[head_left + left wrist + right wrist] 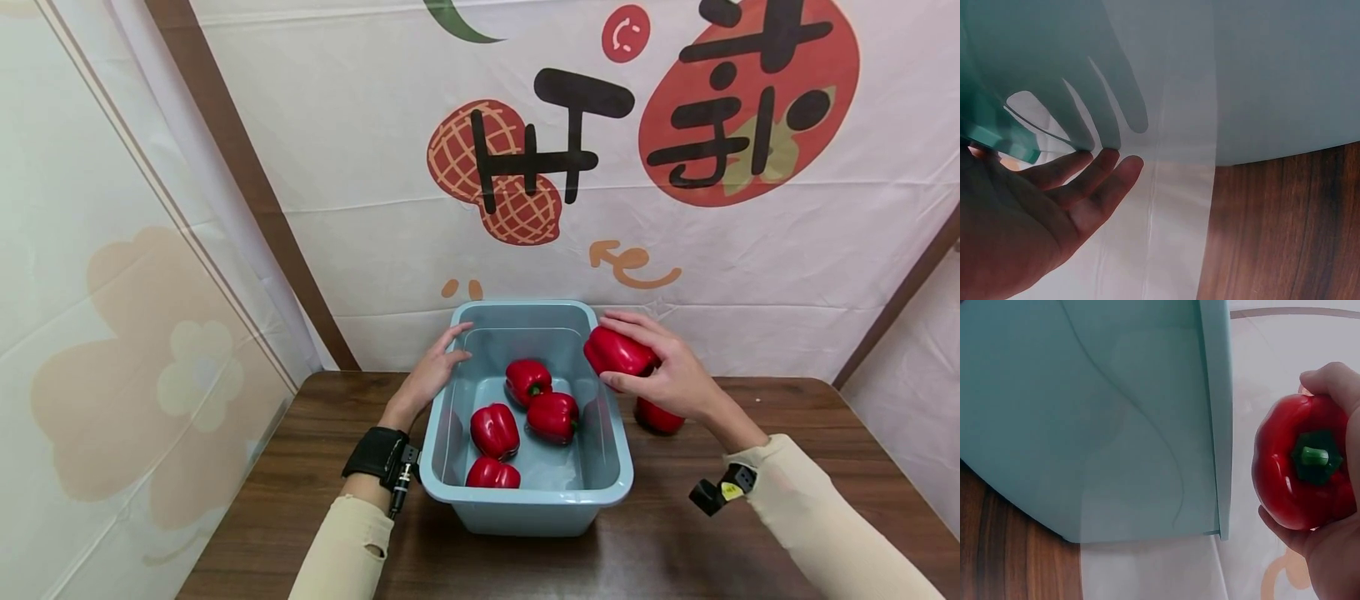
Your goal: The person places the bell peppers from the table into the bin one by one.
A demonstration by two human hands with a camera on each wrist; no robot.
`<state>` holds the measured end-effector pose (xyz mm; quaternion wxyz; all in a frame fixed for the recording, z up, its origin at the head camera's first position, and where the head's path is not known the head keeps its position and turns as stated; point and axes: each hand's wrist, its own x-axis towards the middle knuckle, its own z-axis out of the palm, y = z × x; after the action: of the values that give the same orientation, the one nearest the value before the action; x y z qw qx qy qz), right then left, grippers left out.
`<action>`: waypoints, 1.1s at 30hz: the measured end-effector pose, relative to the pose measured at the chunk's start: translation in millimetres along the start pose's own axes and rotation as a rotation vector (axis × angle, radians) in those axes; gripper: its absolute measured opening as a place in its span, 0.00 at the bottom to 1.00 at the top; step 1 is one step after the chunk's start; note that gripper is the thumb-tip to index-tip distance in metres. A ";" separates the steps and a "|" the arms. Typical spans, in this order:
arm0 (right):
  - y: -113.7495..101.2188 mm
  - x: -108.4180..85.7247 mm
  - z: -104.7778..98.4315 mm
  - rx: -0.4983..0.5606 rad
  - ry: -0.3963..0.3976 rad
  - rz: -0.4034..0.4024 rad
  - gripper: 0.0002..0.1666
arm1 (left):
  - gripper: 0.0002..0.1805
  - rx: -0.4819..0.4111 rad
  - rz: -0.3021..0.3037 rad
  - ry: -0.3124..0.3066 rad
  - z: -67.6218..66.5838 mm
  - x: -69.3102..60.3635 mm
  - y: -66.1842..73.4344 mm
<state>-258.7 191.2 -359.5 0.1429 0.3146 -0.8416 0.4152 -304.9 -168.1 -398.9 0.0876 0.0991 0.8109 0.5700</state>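
Note:
Above the right rim of a light blue plastic bin [525,497], my right hand [671,375] grips a red bell pepper [618,352]. The right wrist view shows its green stem end, with the thumb and fingers around the bell pepper [1300,462]. My left hand [427,379] is at the bin's left rim, thumb and a finger reaching over it. In the left wrist view, fairly straight fingers [1094,194] touch or nearly touch the outer wall. Several red bell peppers lie inside, among them one bell pepper [495,431] near the middle.
Another red bell pepper [658,417] rests on the wooden table [675,533] right of the bin, partly hidden under my right hand. A printed white cloth [375,208] hangs behind the table, and a pale curtain [112,333] is at the left.

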 end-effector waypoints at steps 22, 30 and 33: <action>-8.3 8.6 7.7 0.041 -0.035 -0.045 0.46 | 0.30 -0.006 0.003 -0.006 -0.7 1.8 -3.9; -13.5 10.3 12.2 0.051 -0.048 -0.043 0.45 | 0.30 -0.007 0.005 0.000 -0.1 0.7 -1.7; -14.7 11.4 14.3 0.053 -0.055 -0.048 0.45 | 0.30 -0.006 0.011 0.001 -0.3 0.3 -1.3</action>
<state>-257.6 168.5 -353.7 0.1212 0.3496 -0.8262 0.4249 -305.4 -168.7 -400.1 0.0845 0.1029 0.8086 0.5730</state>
